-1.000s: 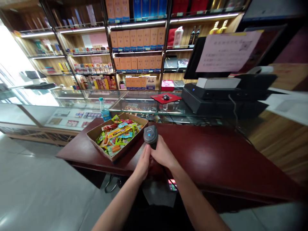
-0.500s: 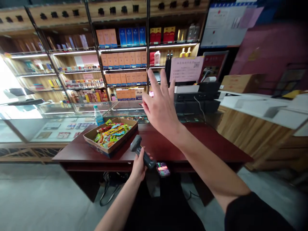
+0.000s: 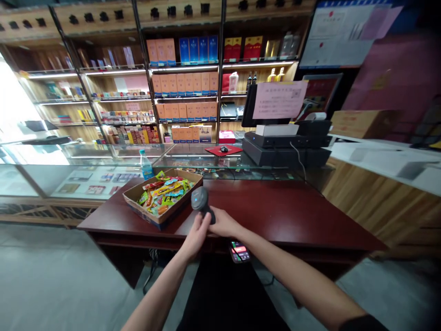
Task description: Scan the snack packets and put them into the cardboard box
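Note:
A dark grey handheld barcode scanner (image 3: 200, 198) is held upright above the near edge of the dark red desk (image 3: 275, 207); a small blue light shows on its head. My left hand (image 3: 197, 233) is closed round its handle from the left. From the right, my right hand (image 3: 224, 223) meets the handle too, its fingers curled about it and partly hidden. Just left of the scanner lies an open cardboard box (image 3: 181, 203) filled with colourful snack packets (image 3: 168, 192). Below my right wrist, a phone with a lit screen (image 3: 240, 252) rests near my lap.
A blue-labelled bottle (image 3: 146, 166) stands behind the box. Beyond the desk runs a glass display counter (image 3: 103, 161), bearing a mouse (image 3: 224, 149) on a red mat and a monitor (image 3: 249, 108) with paper over it. Shelves of boxed goods line the wall. A carton (image 3: 358, 123) sits at right.
My right hand has come down from its raised, spread-fingered position to the scanner's handle. The scanner has turned more upright in my left hand. The view has shifted slightly.

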### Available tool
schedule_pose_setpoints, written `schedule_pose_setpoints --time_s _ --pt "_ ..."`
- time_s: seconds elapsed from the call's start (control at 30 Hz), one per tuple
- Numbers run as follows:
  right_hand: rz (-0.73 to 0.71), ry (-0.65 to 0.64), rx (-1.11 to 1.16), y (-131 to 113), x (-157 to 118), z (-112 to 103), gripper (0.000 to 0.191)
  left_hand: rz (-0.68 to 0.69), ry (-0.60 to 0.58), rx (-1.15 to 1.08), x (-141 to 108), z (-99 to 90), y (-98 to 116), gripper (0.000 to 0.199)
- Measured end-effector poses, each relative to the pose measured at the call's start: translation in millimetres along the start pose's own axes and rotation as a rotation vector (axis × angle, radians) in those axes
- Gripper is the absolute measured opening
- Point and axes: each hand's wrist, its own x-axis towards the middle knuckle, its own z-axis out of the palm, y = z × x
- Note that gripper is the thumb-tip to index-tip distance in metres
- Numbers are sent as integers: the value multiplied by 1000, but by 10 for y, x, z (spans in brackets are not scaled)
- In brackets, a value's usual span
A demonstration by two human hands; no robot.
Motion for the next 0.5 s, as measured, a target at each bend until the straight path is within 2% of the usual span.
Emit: schedule_pose_setpoints --time_s 0.07,0.1,0.13,0.2,0.23,0.27,0.33,0.4,0.5 --pt "75 -25 126 175 179 -2 21 105 -19 153 51 -246 65 41" --pt "116 -38 177 248 304 -35 22 185 16 264 83 -426 94 40" --pt "154 -43 214 315 453 -84 25 283 107 389 120 -634 112 38" --pt "178 -16 232 429 816 -207 27 473 443 640 211 -1072 92 44" --pt "167 8 224 478 1022 -269 28 512 573 755 265 -1268 50 55" --pt "152 33 209 522 1234 -325 27 514 628 855 320 -1431 -12 63" --pt "112 63 166 597 1649 -402 24 469 579 988 422 -1637 -173 64" --pt "82 42 124 667 1997 -421 20 447 573 1055 496 -1717 -330 52" --pt "102 -7 71 784 2287 -381 13 481 557 1096 536 -1799 -450 36"
